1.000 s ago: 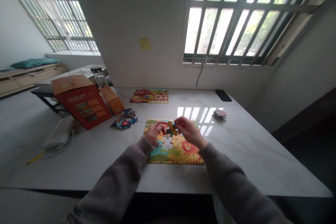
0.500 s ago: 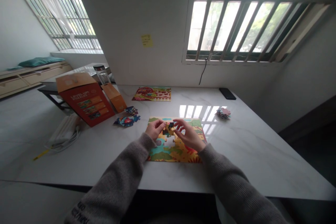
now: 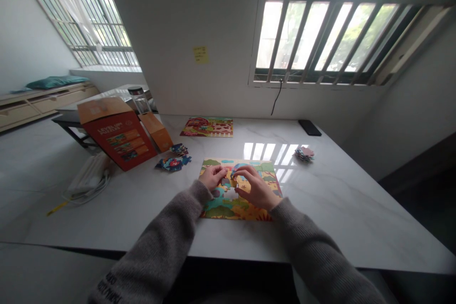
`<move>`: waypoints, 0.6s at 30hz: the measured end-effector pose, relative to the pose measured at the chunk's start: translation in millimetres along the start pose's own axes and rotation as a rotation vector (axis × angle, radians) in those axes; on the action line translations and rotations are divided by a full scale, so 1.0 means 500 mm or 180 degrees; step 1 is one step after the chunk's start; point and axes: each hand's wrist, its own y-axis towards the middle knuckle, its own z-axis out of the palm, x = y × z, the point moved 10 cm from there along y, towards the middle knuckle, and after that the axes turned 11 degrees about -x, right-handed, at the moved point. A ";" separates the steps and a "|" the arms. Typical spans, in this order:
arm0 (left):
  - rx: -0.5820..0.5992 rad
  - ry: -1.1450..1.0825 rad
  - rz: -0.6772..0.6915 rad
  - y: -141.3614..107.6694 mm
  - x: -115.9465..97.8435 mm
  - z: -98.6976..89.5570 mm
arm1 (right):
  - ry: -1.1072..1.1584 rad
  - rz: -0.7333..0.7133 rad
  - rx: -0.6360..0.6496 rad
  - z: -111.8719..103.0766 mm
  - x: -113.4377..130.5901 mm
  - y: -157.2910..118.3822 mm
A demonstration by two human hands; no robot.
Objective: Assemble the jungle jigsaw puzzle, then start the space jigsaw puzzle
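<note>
1 L hand [image 3: 213, 178] bunched, hold unclear; 1 R hand [image 3: 255, 189] arched over puzzle [image 3: 235, 207], thumb/fingers round pc [image 3: 234, 181].

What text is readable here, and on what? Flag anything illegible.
"LEVEL UP! PUZZLES": red box, front.
Smaller print on that box, including a round mark by the title: too small to read.
Yellow note on the wall: handwriting, too small and blurred to read.
Left sleeve: dark lettering near the bottom edge of the picture, too blurred to read.
</note>
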 end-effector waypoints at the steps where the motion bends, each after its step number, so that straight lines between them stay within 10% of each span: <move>1: -0.0068 0.0196 0.0103 -0.001 -0.005 -0.006 | -0.0003 0.0011 0.0007 -0.001 0.002 0.000; 7: -0.0959 0.1801 0.0677 -0.004 -0.040 -0.075 | -0.0252 0.0174 0.0271 0.008 -0.003 -0.015; 18: -0.0455 0.2151 0.1072 0.002 -0.025 -0.033 | -0.0819 0.0307 0.0724 0.032 -0.027 -0.043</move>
